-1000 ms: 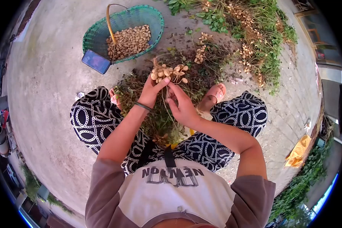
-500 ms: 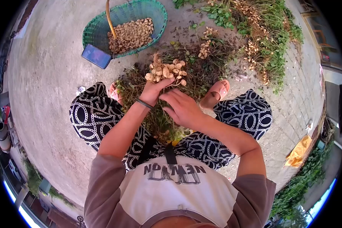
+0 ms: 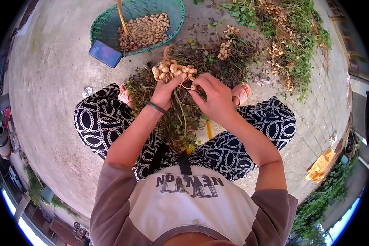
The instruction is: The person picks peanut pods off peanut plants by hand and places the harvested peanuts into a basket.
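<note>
My left hand (image 3: 165, 91) is wrapped round the stems of a peanut plant, just under its cluster of pale peanuts (image 3: 174, 69). Leafy stems (image 3: 174, 117) hang below that hand, between my legs. To the right of the cluster, my right hand (image 3: 213, 96) pinches a single peanut (image 3: 193, 87) at the cluster's lower right edge, between thumb and fingertips. Beyond the hands stands a green woven basket (image 3: 97, 30) holding a heap of loose peanuts (image 3: 145, 32).
A phone (image 3: 105, 53) leans at the basket's near left side. Pulled peanut plants (image 3: 291, 45) lie in a pile at the upper right. Another small peanut cluster (image 3: 224, 49) rests on dark stems ahead. A yellow bag (image 3: 320, 166) is on the ground at the far right.
My right hand has moved from below the stems up to the cluster's right side and closed on a peanut. The cluster in my left hand has shifted slightly left.
</note>
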Available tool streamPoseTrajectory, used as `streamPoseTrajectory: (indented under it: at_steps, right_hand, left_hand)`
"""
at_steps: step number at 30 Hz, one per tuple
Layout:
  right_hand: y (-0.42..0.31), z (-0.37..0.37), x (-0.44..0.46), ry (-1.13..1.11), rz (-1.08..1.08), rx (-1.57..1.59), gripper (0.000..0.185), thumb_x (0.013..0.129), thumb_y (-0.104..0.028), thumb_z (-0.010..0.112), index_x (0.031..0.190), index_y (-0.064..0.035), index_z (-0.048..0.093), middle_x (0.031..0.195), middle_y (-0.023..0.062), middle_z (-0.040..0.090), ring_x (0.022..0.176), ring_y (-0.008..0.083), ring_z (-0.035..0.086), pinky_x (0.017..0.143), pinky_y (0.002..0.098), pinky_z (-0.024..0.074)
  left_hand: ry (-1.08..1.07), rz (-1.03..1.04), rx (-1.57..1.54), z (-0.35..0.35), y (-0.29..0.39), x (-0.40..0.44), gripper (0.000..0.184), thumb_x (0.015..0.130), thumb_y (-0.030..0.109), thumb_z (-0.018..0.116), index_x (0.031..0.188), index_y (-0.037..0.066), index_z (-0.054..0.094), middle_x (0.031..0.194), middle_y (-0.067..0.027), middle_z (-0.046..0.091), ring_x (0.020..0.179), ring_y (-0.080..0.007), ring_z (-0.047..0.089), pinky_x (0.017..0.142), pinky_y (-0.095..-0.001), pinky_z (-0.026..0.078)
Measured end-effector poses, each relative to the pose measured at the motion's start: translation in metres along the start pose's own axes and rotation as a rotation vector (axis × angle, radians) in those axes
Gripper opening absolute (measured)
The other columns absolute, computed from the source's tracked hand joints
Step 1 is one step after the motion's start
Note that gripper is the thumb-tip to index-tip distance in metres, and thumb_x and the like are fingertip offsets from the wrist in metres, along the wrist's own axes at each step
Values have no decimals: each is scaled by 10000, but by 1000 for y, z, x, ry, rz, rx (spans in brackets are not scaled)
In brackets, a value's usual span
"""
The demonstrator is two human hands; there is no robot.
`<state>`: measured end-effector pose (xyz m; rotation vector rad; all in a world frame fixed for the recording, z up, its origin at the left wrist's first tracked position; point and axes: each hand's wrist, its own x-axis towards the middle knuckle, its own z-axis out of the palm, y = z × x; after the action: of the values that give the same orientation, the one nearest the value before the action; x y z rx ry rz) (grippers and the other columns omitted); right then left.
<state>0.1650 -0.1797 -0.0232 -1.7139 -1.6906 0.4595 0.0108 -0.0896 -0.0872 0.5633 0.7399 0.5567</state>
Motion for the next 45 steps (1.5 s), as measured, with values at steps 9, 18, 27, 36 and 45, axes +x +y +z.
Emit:
streamPoseTrajectory:
  at_steps: [9, 18, 27, 36, 45]
  right_hand:
    - [-8, -13, -2, -58, -283, 126, 191, 712, -122, 735, 858, -71, 624, 843, 34, 545, 769, 229, 561, 611, 335, 474]
    - [-54, -27, -14, -34, -389, 490, 238, 785, -25, 679, 1009, -5, 603, 951, 93, 572, 829, 213, 591, 688, 311, 510]
    - [24, -7, 2, -104, 398, 650, 250, 846, -132, 694, 1029, -48, 547, 716, -6, 466, 637, 102, 464, 576, 253, 407]
    - [12, 4, 4, -24, 76, 112, 227, 773, -183, 752, 880, -87, 576, 648, 18, 487, 519, 154, 486, 493, 302, 402]
    - [3, -43, -1, -580, 321, 1104, 344, 951, -297, 526, 852, 21, 610, 623, -2, 498, 502, 71, 392, 461, 242, 308]
  left_hand:
    - [156, 282, 265, 2, -10, -5, 256, 867, 68, 667, 1098, -28, 609, 1056, -59, 662, 923, -126, 628, 818, -286, 506]
    - [146, 92, 184, -1, -3, -3, 281, 887, 123, 642, 1131, -2, 580, 973, -57, 670, 846, -137, 642, 755, -282, 510]
    - [-204, -99, -43, 1, 12, -13, 255, 952, 326, 507, 851, 92, 524, 526, 68, 333, 469, -86, 322, 570, -266, 298]
    - [-140, -40, 43, -3, 8, -15, 190, 954, 220, 550, 1008, 38, 549, 641, 14, 510, 558, -106, 486, 566, -295, 410]
    - [44, 55, 181, -12, -4, -8, 310, 875, 75, 645, 1166, 5, 565, 1053, -52, 659, 919, -144, 636, 832, -316, 511]
